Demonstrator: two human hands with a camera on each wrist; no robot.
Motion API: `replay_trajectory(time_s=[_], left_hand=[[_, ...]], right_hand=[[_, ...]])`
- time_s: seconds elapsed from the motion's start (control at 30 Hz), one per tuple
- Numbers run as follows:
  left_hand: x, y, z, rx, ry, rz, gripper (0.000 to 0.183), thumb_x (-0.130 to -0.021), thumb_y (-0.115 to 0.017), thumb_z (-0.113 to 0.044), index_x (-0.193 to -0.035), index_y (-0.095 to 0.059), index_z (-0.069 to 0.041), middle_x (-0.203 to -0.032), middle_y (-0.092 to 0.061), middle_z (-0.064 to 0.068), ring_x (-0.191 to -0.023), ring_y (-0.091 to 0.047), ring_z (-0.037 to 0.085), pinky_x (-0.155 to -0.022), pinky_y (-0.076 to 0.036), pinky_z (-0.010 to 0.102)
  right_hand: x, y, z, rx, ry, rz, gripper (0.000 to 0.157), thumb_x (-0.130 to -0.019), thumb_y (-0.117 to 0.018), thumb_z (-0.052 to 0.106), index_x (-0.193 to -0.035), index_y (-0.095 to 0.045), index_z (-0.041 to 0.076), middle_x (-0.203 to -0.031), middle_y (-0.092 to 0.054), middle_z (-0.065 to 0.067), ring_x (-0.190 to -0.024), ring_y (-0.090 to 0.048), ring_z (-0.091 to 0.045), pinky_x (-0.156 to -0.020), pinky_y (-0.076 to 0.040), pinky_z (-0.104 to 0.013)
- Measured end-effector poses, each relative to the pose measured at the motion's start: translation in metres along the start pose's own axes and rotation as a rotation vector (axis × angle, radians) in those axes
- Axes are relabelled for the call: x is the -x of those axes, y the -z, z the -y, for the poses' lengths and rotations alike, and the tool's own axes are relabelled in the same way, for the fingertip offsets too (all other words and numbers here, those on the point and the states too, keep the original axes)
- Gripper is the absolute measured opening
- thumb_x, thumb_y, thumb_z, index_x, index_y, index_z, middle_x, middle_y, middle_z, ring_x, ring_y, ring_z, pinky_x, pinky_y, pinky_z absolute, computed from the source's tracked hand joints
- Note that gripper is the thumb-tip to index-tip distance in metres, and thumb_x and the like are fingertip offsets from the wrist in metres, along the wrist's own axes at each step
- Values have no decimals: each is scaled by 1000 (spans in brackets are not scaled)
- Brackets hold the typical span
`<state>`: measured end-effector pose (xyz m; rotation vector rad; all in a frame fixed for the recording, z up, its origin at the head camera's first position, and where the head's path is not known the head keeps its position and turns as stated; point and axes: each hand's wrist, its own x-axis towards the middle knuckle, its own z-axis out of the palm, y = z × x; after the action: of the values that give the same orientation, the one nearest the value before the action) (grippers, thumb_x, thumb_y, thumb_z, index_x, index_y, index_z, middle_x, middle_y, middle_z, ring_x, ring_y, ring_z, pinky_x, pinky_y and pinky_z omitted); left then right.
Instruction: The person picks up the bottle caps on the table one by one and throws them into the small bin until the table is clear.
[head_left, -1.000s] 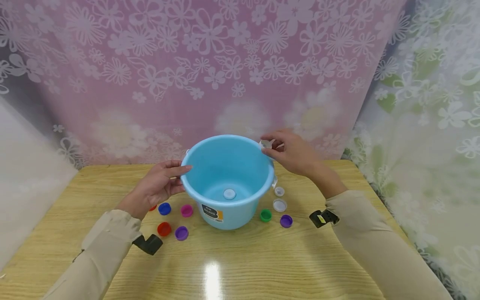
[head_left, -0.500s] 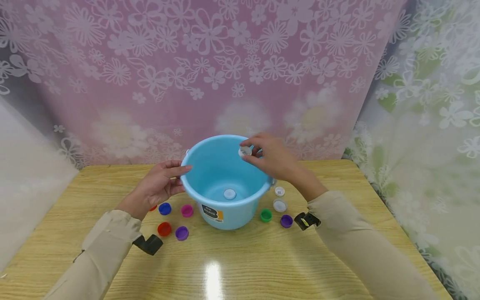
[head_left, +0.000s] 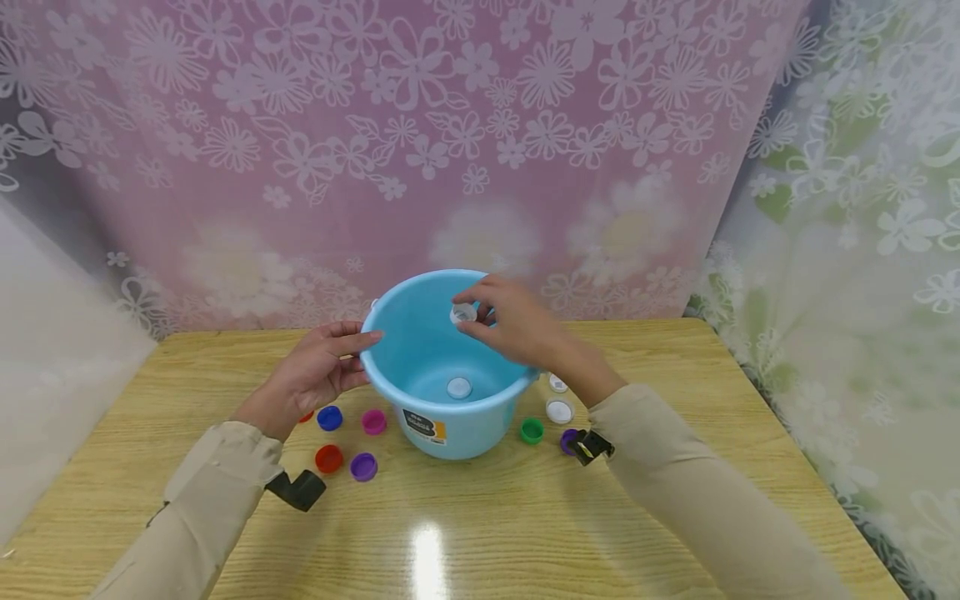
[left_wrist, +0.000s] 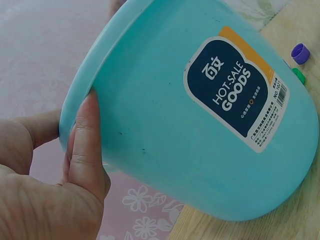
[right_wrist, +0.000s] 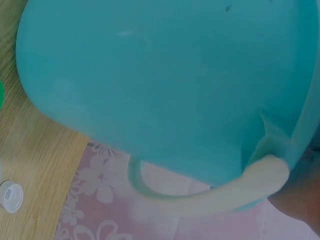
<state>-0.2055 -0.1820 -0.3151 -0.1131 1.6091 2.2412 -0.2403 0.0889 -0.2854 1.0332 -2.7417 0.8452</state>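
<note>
A light blue bucket [head_left: 483, 429] stands upright on the table, its label [left_wrist: 227, 92] facing the left wrist camera. My left hand [head_left: 318, 367] grips the bucket's left rim, thumb over the edge and fingers outside. Over the bucket's opening, my right hand [head_left: 517, 321] pinches a white bottle cap [head_left: 462, 313] between thumb and fingers. A round white piece [head_left: 459, 387] is visible at the bottom of the bucket. The right wrist view is filled by the bucket's side and its white handle [right_wrist: 225, 195]; the held cap is hidden there.
Left of the bucket lie red [head_left: 328, 458], blue [head_left: 329, 417], pink [head_left: 374, 422] and purple [head_left: 363, 467] caps; another red one is partly hidden. To its right are green [head_left: 532, 430], purple [head_left: 567, 442] and white [head_left: 559, 411] caps. A floral curtain [head_left: 480, 167] hangs behind.
With the white cap in its fingers, my right hand has moved left from the bucket's right rim to over its opening. My left hand keeps its place on the rim.
</note>
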Motion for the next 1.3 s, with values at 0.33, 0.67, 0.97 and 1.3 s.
replay_trajectory(time_s=[0.33, 0.67, 0.97, 1.3], left_hand=[[-1, 0, 1, -2, 4, -6, 36, -93, -64, -14, -119, -44, 0, -87, -60, 12, -60, -66, 16, -62, -58, 29], [-1, 1, 1, 2, 4, -5, 36, -93, -64, -14, -120, -45, -1, -88, -60, 12, -63, -67, 17, -63, -58, 30], [0, -1, 2, 2, 4, -13, 36, -93, -64, -14, -120, -44, -1, -89, -60, 12, -63, -66, 17, -63, -58, 29], [1, -2, 3, 1, 1, -8, 37, -93, -64, -15, -121, -44, -1, -89, -62, 13, -64, -68, 17, -64, -58, 29]], right_hand=[[-3, -8, 4, -34, 9, 17, 36, -93, -65, 20, -125, -61, 5, -115, -55, -6, -86, -55, -13, -72, -50, -26], [-2, -8, 1, -30, 31, 6, 35, -93, -65, 20, -124, -61, 4, -115, -57, -6, -87, -55, -14, -72, -49, -27], [-1, -10, -1, -19, 27, 20, 35, -94, -64, 21, -125, -61, 4, -114, -57, -6, -87, -56, -14, -72, -50, -27], [2, -10, -1, -24, 15, 18, 33, -94, -64, 22, -124, -62, 7, -114, -57, -5, -93, -56, -17, -76, -50, -29]])
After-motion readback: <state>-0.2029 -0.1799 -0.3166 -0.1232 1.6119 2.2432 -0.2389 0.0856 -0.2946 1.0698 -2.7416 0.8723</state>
